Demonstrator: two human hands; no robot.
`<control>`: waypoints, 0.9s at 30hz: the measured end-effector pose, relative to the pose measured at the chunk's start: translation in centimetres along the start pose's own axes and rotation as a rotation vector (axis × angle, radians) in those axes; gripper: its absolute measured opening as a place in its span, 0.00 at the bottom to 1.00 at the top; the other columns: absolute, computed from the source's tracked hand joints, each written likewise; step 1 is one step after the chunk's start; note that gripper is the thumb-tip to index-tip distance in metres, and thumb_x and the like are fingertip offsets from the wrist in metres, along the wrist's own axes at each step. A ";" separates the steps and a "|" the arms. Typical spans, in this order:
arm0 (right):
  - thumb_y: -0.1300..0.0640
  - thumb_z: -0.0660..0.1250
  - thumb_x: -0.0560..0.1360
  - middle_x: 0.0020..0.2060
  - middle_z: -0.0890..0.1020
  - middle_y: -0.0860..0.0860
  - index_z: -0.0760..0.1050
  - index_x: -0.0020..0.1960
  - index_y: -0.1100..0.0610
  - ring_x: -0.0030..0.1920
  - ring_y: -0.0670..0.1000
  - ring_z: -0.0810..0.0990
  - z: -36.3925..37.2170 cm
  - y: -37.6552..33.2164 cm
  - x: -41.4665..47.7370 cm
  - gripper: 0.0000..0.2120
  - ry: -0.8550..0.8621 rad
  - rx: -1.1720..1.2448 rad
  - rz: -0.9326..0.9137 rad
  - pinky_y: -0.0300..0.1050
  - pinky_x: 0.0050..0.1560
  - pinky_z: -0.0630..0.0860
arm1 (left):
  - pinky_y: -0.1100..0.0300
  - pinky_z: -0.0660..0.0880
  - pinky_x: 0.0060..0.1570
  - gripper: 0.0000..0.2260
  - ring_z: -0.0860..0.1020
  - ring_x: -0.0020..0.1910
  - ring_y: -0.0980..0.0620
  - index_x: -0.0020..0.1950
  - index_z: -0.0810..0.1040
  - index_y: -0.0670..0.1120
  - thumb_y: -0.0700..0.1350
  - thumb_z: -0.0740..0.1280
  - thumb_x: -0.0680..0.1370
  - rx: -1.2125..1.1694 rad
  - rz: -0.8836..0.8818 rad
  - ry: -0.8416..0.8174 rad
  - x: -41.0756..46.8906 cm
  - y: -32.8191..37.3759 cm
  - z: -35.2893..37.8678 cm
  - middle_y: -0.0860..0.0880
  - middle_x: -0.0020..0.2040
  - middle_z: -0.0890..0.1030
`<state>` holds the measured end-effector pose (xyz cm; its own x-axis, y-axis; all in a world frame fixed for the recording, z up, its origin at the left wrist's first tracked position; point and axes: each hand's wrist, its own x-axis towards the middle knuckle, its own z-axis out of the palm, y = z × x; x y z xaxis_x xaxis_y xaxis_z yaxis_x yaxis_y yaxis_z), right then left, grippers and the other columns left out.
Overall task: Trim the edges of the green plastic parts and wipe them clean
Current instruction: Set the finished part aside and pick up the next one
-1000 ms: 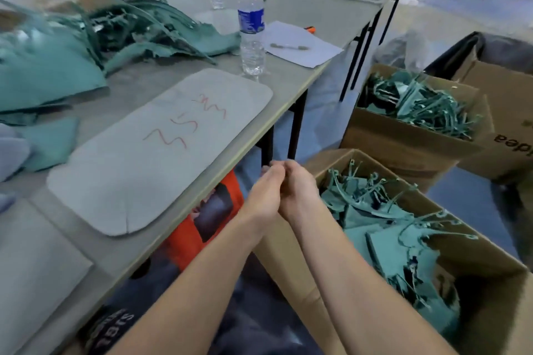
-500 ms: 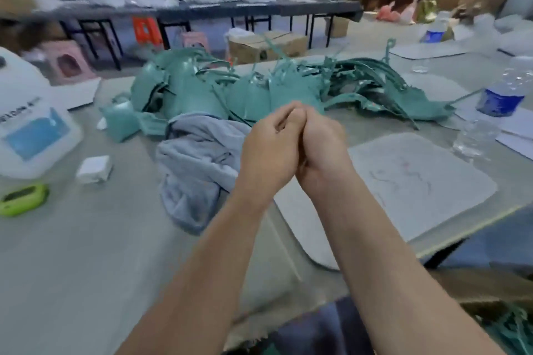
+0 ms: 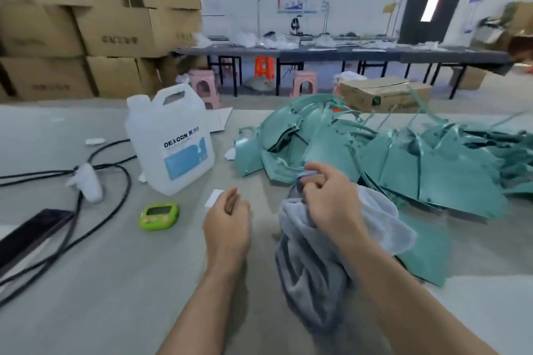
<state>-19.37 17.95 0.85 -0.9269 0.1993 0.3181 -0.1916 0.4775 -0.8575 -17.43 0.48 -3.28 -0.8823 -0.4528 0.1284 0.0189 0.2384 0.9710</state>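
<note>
A heap of green plastic parts (image 3: 403, 158) with thin trailing strips covers the right half of the grey table (image 3: 101, 282). A grey-blue cloth (image 3: 311, 268) lies crumpled in front of the heap. My right hand (image 3: 331, 199) sits on top of the cloth, its fingers curled and pinching a fold at the cloth's far end. My left hand (image 3: 227, 222) hovers over the table to the left of the cloth, fingers loosely curled and holding nothing.
A white jug (image 3: 170, 138) stands left of the heap, with a small white box (image 3: 213, 199) and a green timer (image 3: 159, 215) near my left hand. Black cables (image 3: 95, 210) and a dark phone (image 3: 31, 230) lie at the left. Stacked cartons (image 3: 95, 23) stand behind.
My hands were clasped together before; now they are apart. The right hand has come down onto the cloth and taken a fold. The view has swung left, off the floor boxes.
</note>
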 end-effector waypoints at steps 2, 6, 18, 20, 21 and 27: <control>0.60 0.62 0.76 0.37 0.85 0.42 0.82 0.59 0.48 0.35 0.36 0.79 1.1 -0.7 1.3 0.16 0.047 -0.111 -0.166 0.25 0.35 0.70 | 0.63 0.72 0.61 0.16 0.79 0.58 0.61 0.66 0.79 0.51 0.44 0.67 0.78 0.026 0.050 -0.018 0.1 -0.2 0.8 0.56 0.60 0.83; 0.59 0.65 0.72 0.46 0.84 0.49 0.78 0.62 0.47 0.51 0.51 0.78 2.5 -1.5 6.0 0.20 0.010 -0.587 -0.387 0.45 0.52 0.72 | 0.62 0.75 0.62 0.17 0.78 0.56 0.66 0.66 0.79 0.53 0.44 0.67 0.78 0.208 0.197 -0.070 0.4 -0.7 1.7 0.60 0.57 0.83; 0.55 0.61 0.81 0.33 0.78 0.47 0.76 0.42 0.53 0.34 0.51 0.74 -1.4 -3.1 9.4 0.11 0.232 -0.293 -0.150 0.47 0.33 0.64 | 0.76 0.70 0.49 0.14 0.78 0.50 0.72 0.62 0.81 0.58 0.47 0.70 0.77 0.224 0.132 -0.147 0.5 -1.2 1.4 0.65 0.49 0.83; 0.55 0.62 0.81 0.35 0.80 0.48 0.79 0.44 0.55 0.33 0.48 0.74 -3.3 -3.8 10.0 0.10 0.252 -0.185 -0.090 0.43 0.32 0.66 | 0.81 0.68 0.46 0.14 0.75 0.51 0.75 0.62 0.81 0.58 0.47 0.70 0.77 0.248 0.160 -0.172 0.1 -1.1 1.5 0.65 0.50 0.83; 0.55 0.62 0.81 0.34 0.80 0.49 0.79 0.44 0.56 0.33 0.48 0.75 -3.9 -4.0 10.4 0.11 0.183 -0.233 -0.069 0.42 0.31 0.66 | 0.81 0.68 0.46 0.14 0.75 0.51 0.76 0.62 0.81 0.58 0.48 0.71 0.77 0.258 0.178 -0.186 -0.2 -1.0 1.5 0.64 0.50 0.83; 0.56 0.65 0.81 0.36 0.85 0.51 0.82 0.43 0.55 0.33 0.49 0.79 -6.2 -6.1 11.7 0.10 0.085 -0.051 -0.066 0.43 0.34 0.76 | 0.58 0.75 0.64 0.24 0.77 0.59 0.65 0.69 0.76 0.60 0.57 0.68 0.72 0.238 0.205 -0.295 -1.7 -0.1 1.8 0.63 0.59 0.81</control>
<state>-27.04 22.69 12.30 -0.8819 0.2365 0.4079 -0.2324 0.5347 -0.8125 -16.76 2.74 -3.94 -0.9690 -0.1181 0.2172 0.1298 0.5050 0.8533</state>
